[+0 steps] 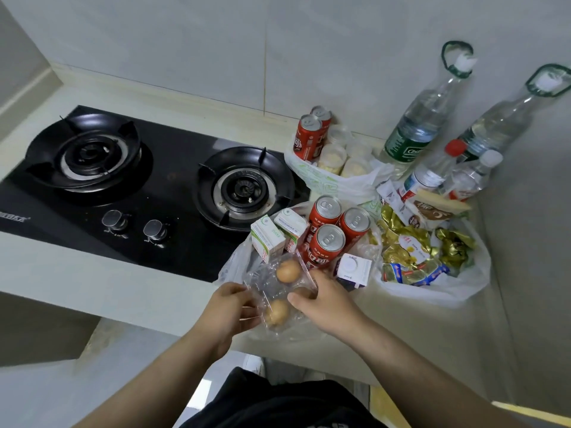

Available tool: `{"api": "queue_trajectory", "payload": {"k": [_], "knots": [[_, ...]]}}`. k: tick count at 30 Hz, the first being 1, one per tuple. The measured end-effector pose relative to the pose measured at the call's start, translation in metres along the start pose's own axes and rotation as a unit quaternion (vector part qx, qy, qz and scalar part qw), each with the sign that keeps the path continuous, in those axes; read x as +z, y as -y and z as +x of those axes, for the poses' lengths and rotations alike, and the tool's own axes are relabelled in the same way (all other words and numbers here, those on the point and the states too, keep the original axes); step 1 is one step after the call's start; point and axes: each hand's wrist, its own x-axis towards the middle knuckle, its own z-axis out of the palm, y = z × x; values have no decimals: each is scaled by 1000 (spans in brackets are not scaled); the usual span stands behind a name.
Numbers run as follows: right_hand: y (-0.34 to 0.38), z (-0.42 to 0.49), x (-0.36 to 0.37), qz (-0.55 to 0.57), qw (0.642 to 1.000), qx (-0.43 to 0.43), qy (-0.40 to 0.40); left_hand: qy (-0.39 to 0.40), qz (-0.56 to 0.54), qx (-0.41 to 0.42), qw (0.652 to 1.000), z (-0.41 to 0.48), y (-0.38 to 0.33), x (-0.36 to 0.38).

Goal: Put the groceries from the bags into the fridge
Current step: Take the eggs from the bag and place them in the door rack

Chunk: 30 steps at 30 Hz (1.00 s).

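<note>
A clear plastic egg carton (272,291) with brown eggs (288,270) sits at the near edge of the counter, over a white bag. My left hand (227,310) grips its left side and my right hand (324,299) grips its right side. Behind it in the same bag stand three red cans (330,239), two green-and-white cartons (268,237) and a small white box (352,268). A second bag (327,177) at the back holds two red cans (307,137) and clear tubs. A third bag (432,282) on the right holds gold-wrapped snacks (401,242).
A black two-burner gas hob (139,186) lies to the left of the bags. Two large water bottles (417,125) and smaller bottles (432,174) stand by the back right wall corner. The counter edge runs just below my hands, with floor beneath.
</note>
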Motion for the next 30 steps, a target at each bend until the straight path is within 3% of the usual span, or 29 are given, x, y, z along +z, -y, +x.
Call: {"api": "queue_trajectory", "payload": {"k": [16,20,23,26,30], "knots": [[73,-32,-56,27,993,-104,-54,93,-195,106,971,-27,-40,4],[93,-38,-70,58,990,-113,-66,209,-189,153,947,-27,-58,5],[108,-46,-80,78,987,-130,-55,324,-232,171,901,-30,-73,9],[123,-55,-85,68,987,-137,-45,350,-284,150,880,-33,-83,17],[133,-63,-88,-57,991,-113,-39,367,-324,113,865,-41,-94,21]]}}
